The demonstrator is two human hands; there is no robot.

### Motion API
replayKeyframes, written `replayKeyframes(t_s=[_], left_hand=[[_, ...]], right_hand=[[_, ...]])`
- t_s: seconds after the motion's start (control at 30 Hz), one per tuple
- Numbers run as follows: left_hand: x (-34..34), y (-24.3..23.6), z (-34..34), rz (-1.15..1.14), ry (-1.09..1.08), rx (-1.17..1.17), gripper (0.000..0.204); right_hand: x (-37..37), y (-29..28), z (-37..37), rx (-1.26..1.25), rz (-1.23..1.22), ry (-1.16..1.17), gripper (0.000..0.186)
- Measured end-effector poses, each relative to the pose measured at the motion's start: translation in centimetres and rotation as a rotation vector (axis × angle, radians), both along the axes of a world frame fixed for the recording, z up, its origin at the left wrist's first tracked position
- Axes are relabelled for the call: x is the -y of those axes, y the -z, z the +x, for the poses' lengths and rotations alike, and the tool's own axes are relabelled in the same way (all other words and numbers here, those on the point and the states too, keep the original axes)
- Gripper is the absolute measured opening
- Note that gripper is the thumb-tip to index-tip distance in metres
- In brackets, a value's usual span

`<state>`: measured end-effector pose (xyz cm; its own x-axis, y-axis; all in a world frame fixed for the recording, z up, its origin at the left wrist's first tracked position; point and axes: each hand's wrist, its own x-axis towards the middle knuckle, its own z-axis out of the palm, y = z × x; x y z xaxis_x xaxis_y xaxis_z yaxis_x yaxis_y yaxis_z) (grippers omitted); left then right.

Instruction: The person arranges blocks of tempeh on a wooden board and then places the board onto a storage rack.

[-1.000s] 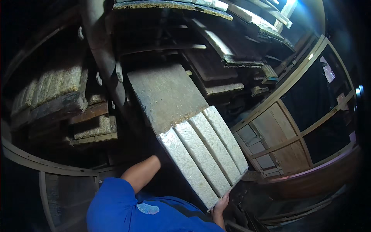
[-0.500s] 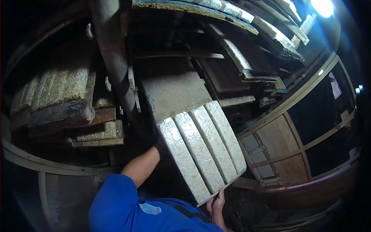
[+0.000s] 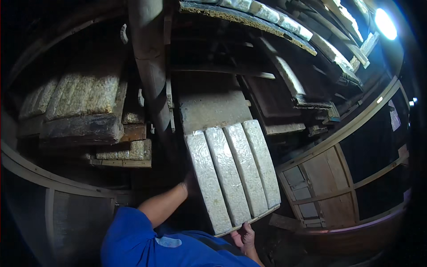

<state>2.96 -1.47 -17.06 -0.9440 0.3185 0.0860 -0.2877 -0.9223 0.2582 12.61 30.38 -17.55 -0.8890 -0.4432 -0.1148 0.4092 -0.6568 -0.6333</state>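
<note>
A long board stretches away from me, its near part carrying several long whitish, grainy blocks side by side in shiny clear plastic, much like tempeh. The far part of the board is bare and runs in among the dark shelves. At the near edge, my right hand grips the board, thumb at the rim and palm below. My left hand reaches to the board's left side; its fingers are hidden in shadow behind the board and blocks.
A thick round post stands left of the board. Similar wrapped blocks lie on left shelves. Loaded boards overhang at the top. Dark boards sit to the right, beyond them a wood-framed partition and a bright lamp.
The board's near end has swung left, so the board and its blocks point more straight away from me. My right hand has moved left with it. The surroundings have shifted right in view.
</note>
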Motion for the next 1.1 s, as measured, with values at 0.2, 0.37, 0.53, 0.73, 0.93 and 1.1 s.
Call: replayKeyframes(t_s=[0.2, 0.37, 0.53, 0.73, 0.93, 1.1], left_hand=[[-5.3, 0.4, 10.5, -0.220, 0.081, 0.146, 0.072], [-5.0, -2.7, 17.0, -0.161, 0.012, 0.229, 0.099], [-5.7, -2.5, 18.5, -0.202, -0.060, 0.249, 0.115], [-6.5, -2.2, 18.4, -0.116, -0.153, 0.203, 0.111], [-7.5, -4.4, 18.2, -0.251, -0.261, 0.305, 0.124], [-8.0, -4.1, 17.9, -0.168, -0.365, 0.296, 0.108]], right_hand=[[-0.1, -0.4, 0.6, 0.121, 0.038, -0.158, 0.051], [2.8, -1.8, 2.0, 0.167, 0.093, -0.306, 0.045], [-1.1, 2.3, -0.2, 0.104, 0.366, -0.369, 0.034], [-6.1, 4.1, -3.7, -0.084, -0.138, -0.402, 0.049], [-5.5, -6.3, -5.6, 0.137, -0.062, -0.205, 0.084], [-6.2, -6.1, -7.8, 0.183, -0.070, -0.215, 0.076]])
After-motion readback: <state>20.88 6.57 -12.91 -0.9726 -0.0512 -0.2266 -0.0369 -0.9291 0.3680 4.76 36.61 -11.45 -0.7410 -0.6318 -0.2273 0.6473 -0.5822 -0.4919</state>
